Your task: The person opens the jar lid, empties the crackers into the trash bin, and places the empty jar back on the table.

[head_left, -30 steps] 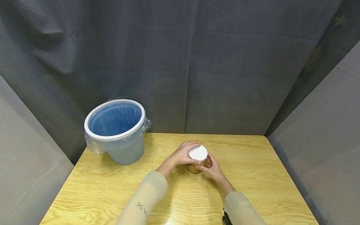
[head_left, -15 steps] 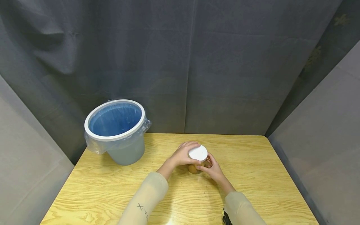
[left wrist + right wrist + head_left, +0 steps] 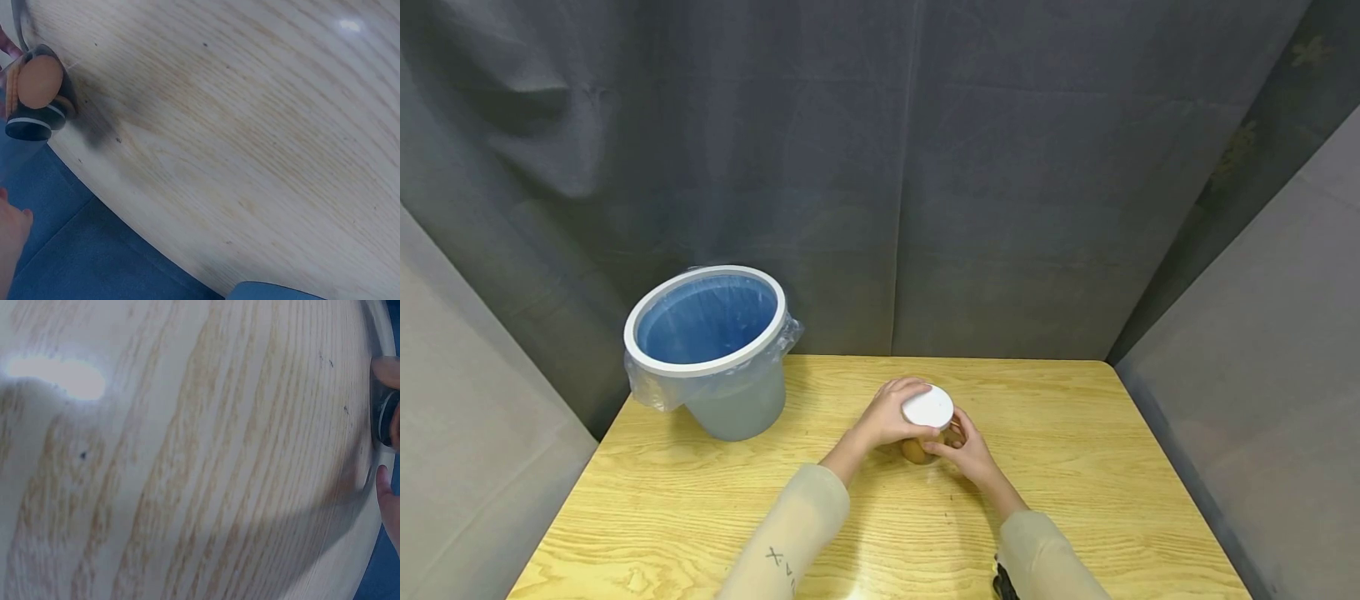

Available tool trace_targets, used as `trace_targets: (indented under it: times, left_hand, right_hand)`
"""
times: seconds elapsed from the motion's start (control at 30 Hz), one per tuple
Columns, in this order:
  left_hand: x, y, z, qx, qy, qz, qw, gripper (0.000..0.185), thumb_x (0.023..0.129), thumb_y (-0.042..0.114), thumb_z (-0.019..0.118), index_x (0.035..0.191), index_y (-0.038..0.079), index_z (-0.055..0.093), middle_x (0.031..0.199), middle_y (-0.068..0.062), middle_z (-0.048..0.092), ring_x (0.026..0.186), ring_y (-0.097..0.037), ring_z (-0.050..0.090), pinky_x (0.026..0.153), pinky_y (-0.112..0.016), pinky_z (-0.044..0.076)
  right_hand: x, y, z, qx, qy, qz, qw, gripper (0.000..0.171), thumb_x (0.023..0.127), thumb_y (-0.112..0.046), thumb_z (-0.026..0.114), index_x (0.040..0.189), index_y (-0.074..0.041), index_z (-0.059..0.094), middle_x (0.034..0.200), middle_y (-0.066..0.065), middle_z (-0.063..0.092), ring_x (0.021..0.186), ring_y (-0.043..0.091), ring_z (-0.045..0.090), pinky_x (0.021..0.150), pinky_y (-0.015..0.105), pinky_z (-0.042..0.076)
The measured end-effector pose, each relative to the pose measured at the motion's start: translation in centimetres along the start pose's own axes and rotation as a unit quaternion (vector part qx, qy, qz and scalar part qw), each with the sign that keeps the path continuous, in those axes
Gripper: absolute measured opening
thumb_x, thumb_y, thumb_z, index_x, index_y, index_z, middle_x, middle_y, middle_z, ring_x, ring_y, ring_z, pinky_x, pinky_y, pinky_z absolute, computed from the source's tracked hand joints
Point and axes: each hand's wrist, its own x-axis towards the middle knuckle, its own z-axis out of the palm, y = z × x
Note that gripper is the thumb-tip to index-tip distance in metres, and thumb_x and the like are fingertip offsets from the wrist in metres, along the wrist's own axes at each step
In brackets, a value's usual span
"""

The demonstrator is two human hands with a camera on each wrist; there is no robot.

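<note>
Grey curtains close in a pale wood counter (image 3: pixel 1075 467). From the head view a clear jar (image 3: pixel 925 442) stands mid-counter — the left hand (image 3: pixel 891 414) curls over its white lid (image 3: pixel 928 407), the right hand (image 3: pixel 966 450) grips its side. A lined bin (image 3: pixel 709 346) sits far left. Left wrist view: the jar's brown contents (image 3: pixel 39 81) at the edge. Right wrist view: wood grain and a fingertip (image 3: pixel 389 500).

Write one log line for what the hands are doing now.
left hand: grips lid | right hand: holds jar | jar on table | bin left
</note>
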Motion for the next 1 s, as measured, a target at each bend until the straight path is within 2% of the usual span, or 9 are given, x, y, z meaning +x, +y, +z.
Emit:
trace_targets:
  times: [0.13, 0.4, 0.6, 0.67, 0.83, 1.0]
  left_hand:
    - [-0.1, 0.0, 0.4, -0.008, 0.014, -0.006, 0.9999, 0.073, 0.065, 0.050, 0.076, 0.128, 0.024, 0.052, 0.137, 0.000, 0.044, 0.129, -0.023, 0.035, 0.104, -0.049, 0.026]
    - [-0.2, -0.1, 1.1, -0.030, 0.043, -0.010, 0.9986, 0.070, 0.065, 0.046, 0.078, 0.126, 0.022, 0.054, 0.134, 0.000, 0.046, 0.125, -0.022, 0.038, 0.100, -0.045, 0.032]
    - [-0.4, 0.2, 1.5, -0.020, 0.072, -0.011, 0.9972, 0.068, 0.064, 0.045, 0.079, 0.123, 0.020, 0.057, 0.130, 0.002, 0.049, 0.125, -0.021, 0.039, 0.105, -0.046, 0.026]
    - [-0.4, 0.3, 1.6, -0.019, 0.081, -0.013, 0.9965, 0.068, 0.063, 0.045, 0.079, 0.122, 0.019, 0.057, 0.129, 0.001, 0.049, 0.124, -0.021, 0.040, 0.107, -0.045, 0.023]
    - [-0.5, 0.4, 1.9, -0.015, 0.101, -0.015, 0.9946, 0.067, 0.062, 0.045, 0.080, 0.120, 0.019, 0.058, 0.126, 0.001, 0.050, 0.122, -0.020, 0.041, 0.107, -0.044, 0.023]
    - [-0.5, 0.4, 2.2, -0.010, 0.120, -0.016, 0.9926, 0.068, 0.061, 0.047, 0.080, 0.119, 0.019, 0.059, 0.125, 0.001, 0.050, 0.120, -0.019, 0.042, 0.103, -0.042, 0.030]
  right_hand:
    - [0.0, 0.1, 0.0, -0.013, 0.007, -0.014, 1.000, 0.082, 0.075, -0.023, 0.075, 0.141, -0.012, 0.028, 0.141, 0.014, 0.037, 0.126, 0.034, 0.038, 0.094, 0.053, 0.035]
    - [-0.1, -0.6, -0.1, 0.019, -0.004, 0.016, 1.000, 0.082, 0.075, -0.016, 0.075, 0.141, -0.012, 0.027, 0.143, 0.013, 0.034, 0.129, 0.032, 0.034, 0.100, 0.054, 0.029]
    - [-1.1, -3.2, -0.2, 0.032, -0.025, 0.024, 0.999, 0.080, 0.078, -0.008, 0.072, 0.142, -0.007, 0.024, 0.144, 0.017, 0.031, 0.130, 0.035, 0.031, 0.101, 0.055, 0.027]
    - [-1.1, -3.4, -0.1, 0.037, -0.024, 0.022, 0.999, 0.079, 0.078, -0.007, 0.071, 0.142, -0.008, 0.025, 0.143, 0.017, 0.032, 0.130, 0.035, 0.032, 0.101, 0.055, 0.027]
    - [-0.8, -2.6, -0.1, 0.047, -0.017, 0.017, 0.999, 0.080, 0.076, -0.007, 0.073, 0.141, -0.007, 0.027, 0.143, 0.017, 0.033, 0.129, 0.035, 0.032, 0.101, 0.056, 0.027]
    - [-0.1, -0.9, -0.1, 0.040, -0.010, 0.013, 0.999, 0.083, 0.074, -0.012, 0.076, 0.141, -0.009, 0.027, 0.143, 0.014, 0.034, 0.129, 0.033, 0.034, 0.100, 0.054, 0.029]
